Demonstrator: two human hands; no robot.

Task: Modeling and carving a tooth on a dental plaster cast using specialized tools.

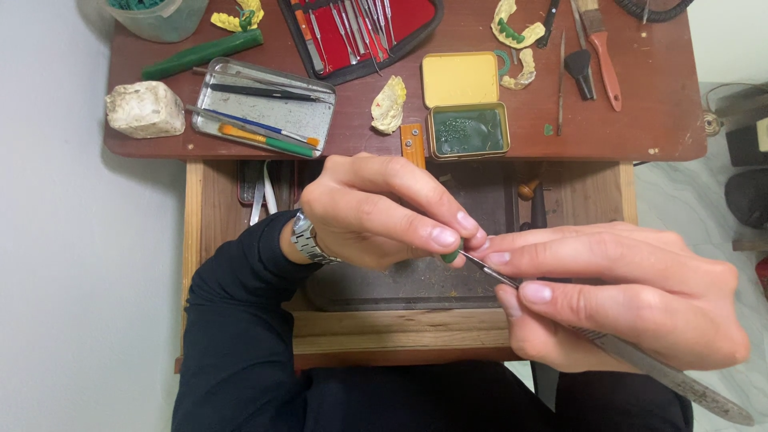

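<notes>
While both hands close: left hand (376,212) pinches green wax piece (451,256) | right hand (616,300) grips metal carver (640,364)

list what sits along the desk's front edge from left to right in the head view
whitish stone lump → metal tray of tools → yellow dental cast → open tin of green wax

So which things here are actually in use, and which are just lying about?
In use:
left hand, fingers pinching a small green piece
right hand, holding a thin metal tool with its tip at that piece

Lying about:
open tin of green wax
metal tray of instruments
red instrument case
yellow dental cast
white stone block
green stick
</notes>
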